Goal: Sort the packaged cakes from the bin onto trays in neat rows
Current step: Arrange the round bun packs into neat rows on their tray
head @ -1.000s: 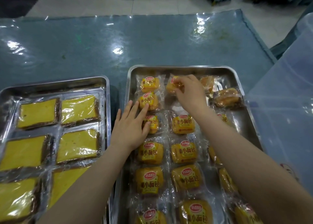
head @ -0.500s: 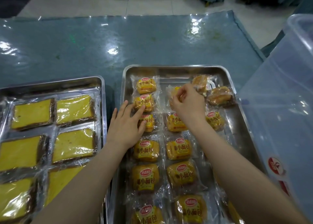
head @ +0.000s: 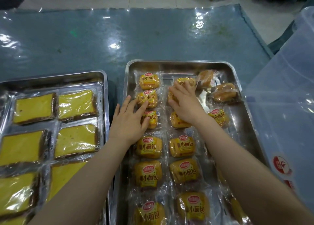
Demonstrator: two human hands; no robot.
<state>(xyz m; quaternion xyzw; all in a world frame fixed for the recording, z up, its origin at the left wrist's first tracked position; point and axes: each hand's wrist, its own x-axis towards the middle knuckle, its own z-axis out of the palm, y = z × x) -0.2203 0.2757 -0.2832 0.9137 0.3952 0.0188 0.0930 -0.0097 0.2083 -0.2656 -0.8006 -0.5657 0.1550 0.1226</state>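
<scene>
A steel tray (head: 178, 65) in the middle holds several small orange wrapped cakes in two neat columns and a looser third. My left hand (head: 129, 121) lies flat with straight fingers on the left column, fingertips on the second cake (head: 149, 98) and palm beside the third. My right hand (head: 185, 104) rests with spread fingers on the middle column, pressing a wrapped cake (head: 184, 82) at its top and covering the one below. Two unlabelled-side cakes (head: 224, 92) lie loose at the tray's far right corner.
A second steel tray (head: 103, 82) on the left carries several flat yellow wrapped cake slices (head: 76, 104). A translucent plastic bin (head: 285, 92) stands along the right edge. The blue table (head: 119, 36) is under clear film.
My right hand went from pinching a cake at the top of the middle column to lying flat on it with fingers spread. My left hand stayed on the left column.
</scene>
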